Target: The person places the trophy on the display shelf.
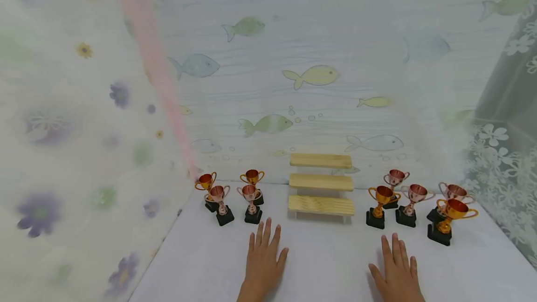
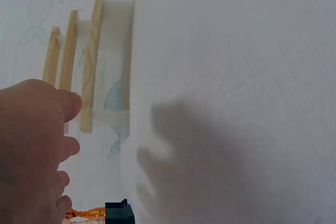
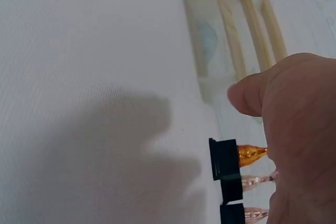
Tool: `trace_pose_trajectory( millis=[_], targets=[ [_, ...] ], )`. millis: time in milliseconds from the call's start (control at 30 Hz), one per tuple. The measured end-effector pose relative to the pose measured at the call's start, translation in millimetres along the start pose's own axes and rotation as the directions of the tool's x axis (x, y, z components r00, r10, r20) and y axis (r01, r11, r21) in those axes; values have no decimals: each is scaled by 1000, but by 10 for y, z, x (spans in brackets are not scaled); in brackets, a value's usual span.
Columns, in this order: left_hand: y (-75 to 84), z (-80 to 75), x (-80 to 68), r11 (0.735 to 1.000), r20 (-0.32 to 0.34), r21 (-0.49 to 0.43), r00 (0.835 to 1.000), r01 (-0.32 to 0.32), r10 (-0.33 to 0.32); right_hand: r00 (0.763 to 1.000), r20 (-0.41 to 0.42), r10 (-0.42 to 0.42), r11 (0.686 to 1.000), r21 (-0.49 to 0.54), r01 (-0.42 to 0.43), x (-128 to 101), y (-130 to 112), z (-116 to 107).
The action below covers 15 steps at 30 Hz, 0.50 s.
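Left hand (image 1: 263, 260) and right hand (image 1: 397, 271) both flat, fingers straight, palms down on the white table (image 1: 327, 255), holding nothing. Just ahead: four trophies (image 1: 235, 195) left, five trophies (image 1: 419, 204) right, one three-step wooden stand (image 1: 321, 184) between the groups.

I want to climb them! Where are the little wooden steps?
In the head view, the wooden steps stand mid-table against the fish wall, between the left trophies and the right trophies.
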<state>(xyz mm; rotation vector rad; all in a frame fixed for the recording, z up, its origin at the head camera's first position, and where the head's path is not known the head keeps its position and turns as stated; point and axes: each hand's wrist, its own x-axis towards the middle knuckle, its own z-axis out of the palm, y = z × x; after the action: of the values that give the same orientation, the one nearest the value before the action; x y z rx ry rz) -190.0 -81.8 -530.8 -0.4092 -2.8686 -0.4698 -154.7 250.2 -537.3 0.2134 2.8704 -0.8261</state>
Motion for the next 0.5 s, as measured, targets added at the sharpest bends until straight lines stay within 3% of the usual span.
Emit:
trace_pose_trajectory(
  millis=[67,133,200,267,333,367,433,500],
  targets=[
    [1,19,40,998,1,-59,1000,9,-9,1000,1,-6,999,33,6,31,27,-44],
    [0,51,93,981,-4,-190,999,39,-40,1000,1,1,996,88,-1,58,44,-115],
    [1,74,152,927,-25,-368,996,72,-87,1000,-1,25,986,167,-25,73,47,-205],
    [6,88,210,837,-55,-540,988,89,-141,998,-19,67,965,257,-60,84,33,-301],
    [7,101,272,747,-86,-659,978,88,-190,991,-48,121,925,369,-95,94,6,-389],
    [9,100,305,685,-72,-721,973,100,-218,987,-69,145,905,414,-104,101,-5,-427],
    [9,103,375,555,7,-817,965,156,-260,974,-125,189,866,488,-106,126,-26,-490],
    [15,100,457,404,132,-881,948,247,-291,959,-179,220,831,550,-88,167,-38,-543]
  ],
)
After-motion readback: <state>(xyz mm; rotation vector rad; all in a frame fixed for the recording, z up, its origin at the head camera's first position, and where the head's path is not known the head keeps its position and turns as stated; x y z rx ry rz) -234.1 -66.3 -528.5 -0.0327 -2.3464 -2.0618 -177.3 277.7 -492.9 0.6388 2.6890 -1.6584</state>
